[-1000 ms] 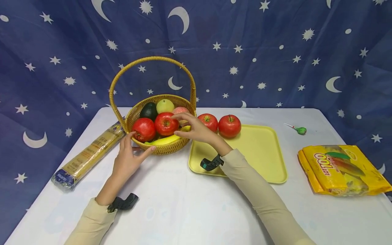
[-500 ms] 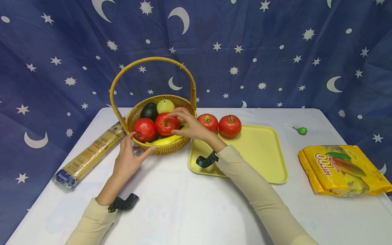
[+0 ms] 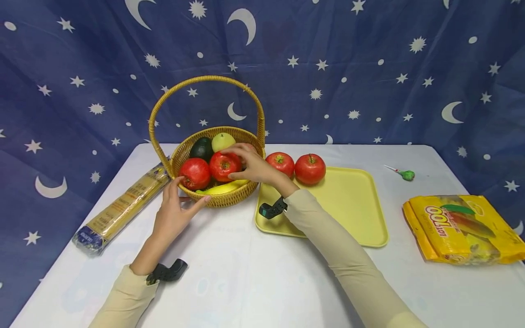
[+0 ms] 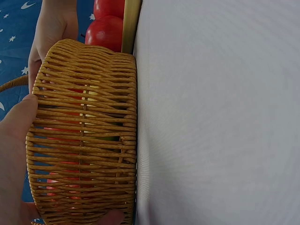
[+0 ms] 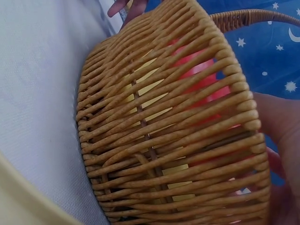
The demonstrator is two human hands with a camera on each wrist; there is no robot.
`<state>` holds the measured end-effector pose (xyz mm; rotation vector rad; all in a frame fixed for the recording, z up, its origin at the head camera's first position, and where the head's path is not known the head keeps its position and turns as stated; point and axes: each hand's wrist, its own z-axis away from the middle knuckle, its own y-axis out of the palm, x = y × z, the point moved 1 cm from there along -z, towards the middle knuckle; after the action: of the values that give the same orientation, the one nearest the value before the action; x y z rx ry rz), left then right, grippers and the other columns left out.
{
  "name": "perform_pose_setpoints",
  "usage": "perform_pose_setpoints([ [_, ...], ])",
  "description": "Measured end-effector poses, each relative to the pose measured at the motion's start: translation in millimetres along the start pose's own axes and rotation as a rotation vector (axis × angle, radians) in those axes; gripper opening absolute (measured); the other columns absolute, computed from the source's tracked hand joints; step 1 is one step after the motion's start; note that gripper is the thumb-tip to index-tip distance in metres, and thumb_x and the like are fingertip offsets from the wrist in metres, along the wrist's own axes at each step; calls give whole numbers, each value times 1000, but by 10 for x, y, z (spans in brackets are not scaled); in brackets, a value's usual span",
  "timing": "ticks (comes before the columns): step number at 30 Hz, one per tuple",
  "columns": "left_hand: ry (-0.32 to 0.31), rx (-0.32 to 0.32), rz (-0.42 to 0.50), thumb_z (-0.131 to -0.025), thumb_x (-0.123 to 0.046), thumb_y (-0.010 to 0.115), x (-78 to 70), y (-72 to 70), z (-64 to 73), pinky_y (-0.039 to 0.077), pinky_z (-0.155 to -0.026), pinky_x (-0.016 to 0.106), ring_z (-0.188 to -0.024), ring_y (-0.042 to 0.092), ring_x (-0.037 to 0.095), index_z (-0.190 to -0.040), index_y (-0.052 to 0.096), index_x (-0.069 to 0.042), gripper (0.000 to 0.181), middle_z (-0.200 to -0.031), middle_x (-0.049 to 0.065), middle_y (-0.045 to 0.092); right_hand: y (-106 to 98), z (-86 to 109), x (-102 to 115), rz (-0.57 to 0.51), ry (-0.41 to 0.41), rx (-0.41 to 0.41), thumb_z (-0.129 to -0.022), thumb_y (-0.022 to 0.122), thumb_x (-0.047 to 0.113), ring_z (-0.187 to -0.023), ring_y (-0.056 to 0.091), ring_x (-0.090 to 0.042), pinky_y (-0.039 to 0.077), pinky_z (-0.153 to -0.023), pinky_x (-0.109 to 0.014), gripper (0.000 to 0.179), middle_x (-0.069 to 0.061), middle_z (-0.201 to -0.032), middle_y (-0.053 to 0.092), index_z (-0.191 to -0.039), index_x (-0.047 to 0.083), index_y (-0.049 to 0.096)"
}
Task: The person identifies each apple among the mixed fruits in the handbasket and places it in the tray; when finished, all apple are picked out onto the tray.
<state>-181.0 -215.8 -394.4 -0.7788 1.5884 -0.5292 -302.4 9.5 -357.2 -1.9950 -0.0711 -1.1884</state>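
Observation:
A wicker basket (image 3: 231, 198) with a tall arched handle stands at the back left of the table. In the head view my left hand (image 3: 174, 216) holds its front left side, thumb at the front rim and fingers round the left. The left wrist view shows the thumb tip on the rim of the weave. My right hand (image 3: 256, 167) reaches over the right rim, its fingers and thumb on a red apple (image 3: 221, 166). Beside that lie another red apple (image 3: 195, 173), a dark avocado (image 3: 201, 148), a pale green fruit (image 3: 223, 141) and a banana (image 3: 225, 187). A pinkish fruit is mostly hidden behind my right hand.
Right of the basket, a yellow tray (image 3: 348, 205) has two red apples (image 3: 310, 169) at its back left. A pack of spaghetti (image 3: 123, 207) lies left of the basket. Farther right are a green lollipop (image 3: 407, 175) and a yellow snack bag (image 3: 463, 228).
My right hand has moved a little left, its fingers farther over the red apple in the basket. The left hand stays at the basket. The view has shifted slightly.

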Motion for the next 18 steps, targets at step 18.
perform_pose_setpoints([
  [18,-2,1,-6,-85,-53,69,-10,5,9,49,-80,61,-109,60,41,-150,20,-3,95,-147,26,26,38,-101,-26,229,-41,61,-75,86,29,-132,41,-21,40,-106,-42,81,-5,-144,44,-144,17,44],
])
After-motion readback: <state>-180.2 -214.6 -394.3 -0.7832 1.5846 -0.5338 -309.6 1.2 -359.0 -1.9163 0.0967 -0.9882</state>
